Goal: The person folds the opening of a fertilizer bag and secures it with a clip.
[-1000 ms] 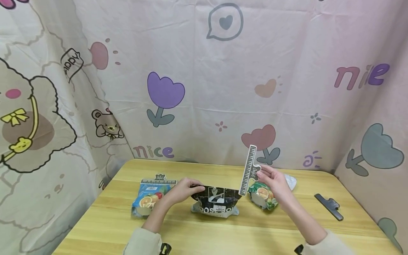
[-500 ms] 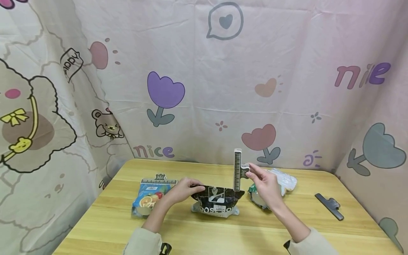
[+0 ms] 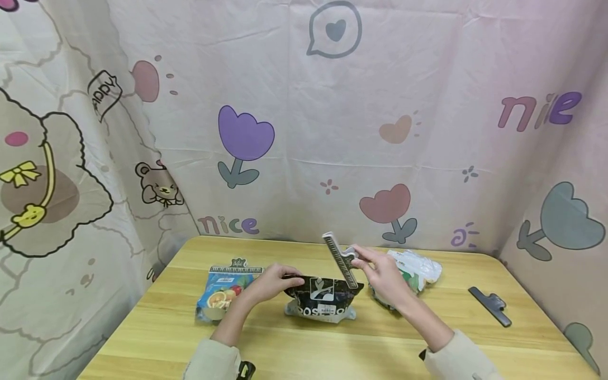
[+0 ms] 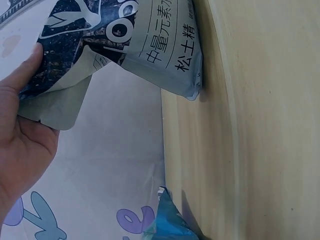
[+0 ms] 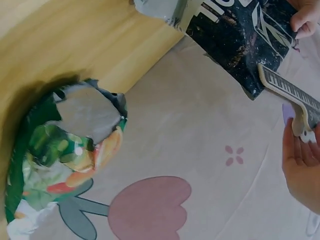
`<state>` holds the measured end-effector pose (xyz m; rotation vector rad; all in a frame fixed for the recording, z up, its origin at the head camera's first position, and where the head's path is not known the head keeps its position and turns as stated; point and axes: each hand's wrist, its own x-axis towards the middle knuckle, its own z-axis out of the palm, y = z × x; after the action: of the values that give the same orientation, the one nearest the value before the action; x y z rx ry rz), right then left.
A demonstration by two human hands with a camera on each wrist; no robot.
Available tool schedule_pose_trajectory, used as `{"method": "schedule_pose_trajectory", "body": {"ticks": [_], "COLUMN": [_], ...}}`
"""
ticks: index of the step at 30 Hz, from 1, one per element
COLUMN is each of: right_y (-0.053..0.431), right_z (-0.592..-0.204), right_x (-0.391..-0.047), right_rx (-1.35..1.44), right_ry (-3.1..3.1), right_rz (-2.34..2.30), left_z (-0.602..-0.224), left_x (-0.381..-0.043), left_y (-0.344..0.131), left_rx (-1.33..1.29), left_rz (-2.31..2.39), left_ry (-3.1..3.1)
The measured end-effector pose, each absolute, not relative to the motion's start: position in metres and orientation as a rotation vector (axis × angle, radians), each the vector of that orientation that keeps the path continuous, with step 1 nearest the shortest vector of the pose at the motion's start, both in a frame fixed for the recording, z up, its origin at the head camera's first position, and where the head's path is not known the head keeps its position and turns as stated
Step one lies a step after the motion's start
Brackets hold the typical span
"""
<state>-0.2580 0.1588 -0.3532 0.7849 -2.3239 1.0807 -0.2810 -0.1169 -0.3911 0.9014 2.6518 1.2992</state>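
Observation:
A black-and-white plastic bag (image 3: 328, 298) with a folded-over black top stands mid-table. My left hand (image 3: 271, 285) pinches the left end of that fold, thumb in front and fingers behind, as the left wrist view shows. In my right hand (image 3: 382, 274) is a bag clip (image 3: 339, 258) patterned like piano keys, pinched by its handle. The clip leans, upper end to the left, and its lower end overlaps the right part of the bag's top edge. In the right wrist view, the clip's tip (image 5: 265, 75) lies right at the black bag edge.
On the left lies a blue fruit-print bag (image 3: 220, 298) with another piano-key clip (image 3: 236, 269) across its top. A green fruit-print bag (image 5: 65, 150) sits behind my right hand. Farther right on the wooden table (image 3: 304, 348) is a dark clip (image 3: 490, 306).
My right hand has moved left with the clip, from beside the bag's right end to over its top edge. The clip has turned from leaning right to leaning left. My left hand stays put.

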Motion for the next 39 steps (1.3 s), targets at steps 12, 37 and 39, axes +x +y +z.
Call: {"method": "schedule_pose_trajectory", "body": {"ticks": [12,37,39], "right_y": [0.128,0.103,0.103], "right_z": [-0.346,-0.332,-0.332], "right_x": [-0.266,-0.259,-0.258], "right_rx": [1.086,1.145,1.141], "right_ry": [-2.354,-2.450,-2.461], "right_rz": [0.613,0.241,0.241], "left_z": [-0.394,-0.394,-0.394], "left_x": [-0.282,-0.283,-0.284], "left_y": [-0.122,-0.119,-0.119], "left_rx": [0.844,0.864,0.878], "left_rz": [1.363,1.457,1.444], "left_ry": [2.617,2.529,2.532]}}
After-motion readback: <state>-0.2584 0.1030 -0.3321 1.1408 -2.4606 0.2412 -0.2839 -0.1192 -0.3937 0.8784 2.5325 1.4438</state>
